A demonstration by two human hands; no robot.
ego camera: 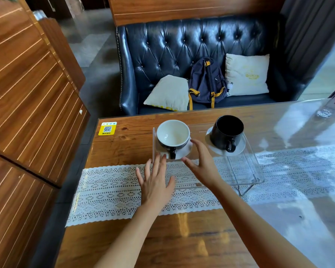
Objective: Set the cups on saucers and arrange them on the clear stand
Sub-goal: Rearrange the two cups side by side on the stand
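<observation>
A clear stand (248, 161) sits on the table over the lace runner. On its left end a cup with a white inside and black outside (172, 135) rests on a white saucer (185, 150). On the right end a black cup (227, 132) stands on its own white saucer (238, 150). My left hand (155, 180) hovers open just in front of the left saucer, fingers spread. To the right of that saucer my right hand (203, 161) is open, thumb and fingers curved near its rim, holding nothing.
A white lace runner (112, 192) crosses the wooden table (162, 238). A yellow QR sticker (107, 129) lies at the far left corner. A glass ashtray (324, 113) sits far right. A black leather sofa with pillows and a backpack (207, 82) stands behind.
</observation>
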